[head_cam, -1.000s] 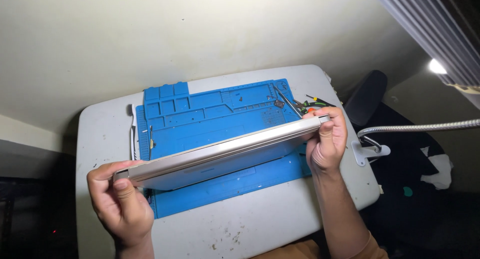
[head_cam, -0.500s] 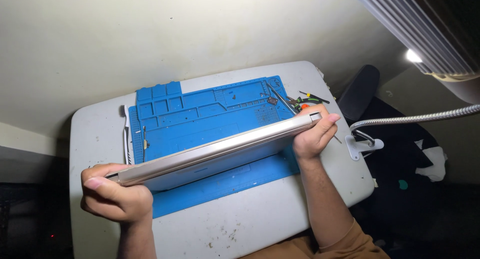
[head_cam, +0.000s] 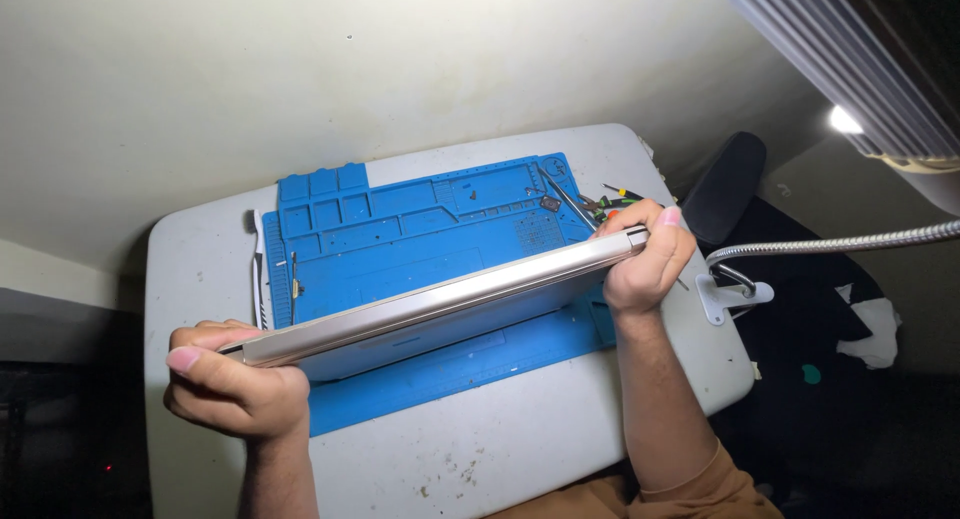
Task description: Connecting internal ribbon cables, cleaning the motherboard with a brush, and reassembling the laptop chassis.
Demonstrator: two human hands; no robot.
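A closed silver laptop (head_cam: 440,304) is held edge-on above a blue repair mat (head_cam: 400,229) on a small white table (head_cam: 480,449). My left hand (head_cam: 235,384) grips its left end, thumb over the top edge. At the laptop's right end, my right hand (head_cam: 650,259) wraps around the corner. The laptop tilts, with its right end higher in view. It hides the middle strip of the mat.
Small screwdrivers and tools (head_cam: 610,204) lie at the mat's far right corner. Tweezers (head_cam: 257,269) lie along the mat's left edge. A flexible lamp arm (head_cam: 830,244) is clamped to the table's right edge, beside a dark chair (head_cam: 725,184). A pale wall stands behind.
The laptop has stayed in both hands and turned slightly more edge-on. My left hand shifted its grip with the thumb now on top. The view moved a little.
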